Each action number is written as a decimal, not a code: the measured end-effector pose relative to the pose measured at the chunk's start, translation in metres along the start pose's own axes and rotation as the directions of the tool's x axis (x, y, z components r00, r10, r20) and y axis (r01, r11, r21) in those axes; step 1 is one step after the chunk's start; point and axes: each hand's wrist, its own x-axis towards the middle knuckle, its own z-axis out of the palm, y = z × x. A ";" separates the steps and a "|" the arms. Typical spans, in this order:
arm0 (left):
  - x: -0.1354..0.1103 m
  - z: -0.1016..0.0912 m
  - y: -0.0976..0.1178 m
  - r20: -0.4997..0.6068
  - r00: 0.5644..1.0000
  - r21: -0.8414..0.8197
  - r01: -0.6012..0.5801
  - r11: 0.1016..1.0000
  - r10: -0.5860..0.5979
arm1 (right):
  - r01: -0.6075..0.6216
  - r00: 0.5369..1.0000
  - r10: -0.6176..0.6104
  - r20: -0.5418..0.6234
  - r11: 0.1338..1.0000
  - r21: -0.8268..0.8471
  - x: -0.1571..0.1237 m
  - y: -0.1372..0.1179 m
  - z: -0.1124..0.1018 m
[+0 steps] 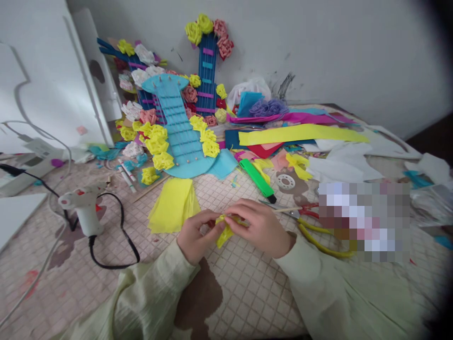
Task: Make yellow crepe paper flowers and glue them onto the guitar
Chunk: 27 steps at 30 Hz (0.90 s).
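Both of my hands meet over the front middle of the table and pinch one crumpled piece of yellow crepe paper (222, 237). My left hand (198, 237) grips its left side between thumb and fingers. On the other side, my right hand (260, 226) pinches the upper part, and its fingers hide some of the paper. Just behind my left hand lies a stack of flat yellow paper sheets (173, 205). A thin wooden stick (286, 209) and scissors with yellow handles (314, 229) lie right of my right hand.
A white glue gun (85, 212) with a black cord stands at left. Behind are a light-blue paper guitar (175, 127) edged with yellow paper flowers and a dark-blue one (207, 71). A green utility knife (256, 178) and a yellow strip (300, 134) lie right of them.
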 end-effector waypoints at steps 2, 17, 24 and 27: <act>0.000 0.000 0.000 0.005 1.000 0.000 0.019 1.000 -0.019 | 0.025 1.000 -0.024 0.008 0.998 -0.051 0.000 0.000 0.001; 0.001 -0.002 0.002 0.012 0.997 -0.104 0.072 0.992 -0.071 | -0.034 0.996 0.041 -0.079 0.996 0.079 0.000 -0.003 0.002; 0.002 -0.004 0.005 -0.015 1.000 -0.025 0.020 0.999 -0.021 | -0.085 0.995 0.076 0.070 0.987 0.137 0.000 0.001 -0.004; 0.002 -0.004 0.005 -0.012 0.999 -0.013 0.031 0.999 -0.031 | -0.108 0.990 0.095 0.101 0.985 0.133 0.000 0.002 -0.003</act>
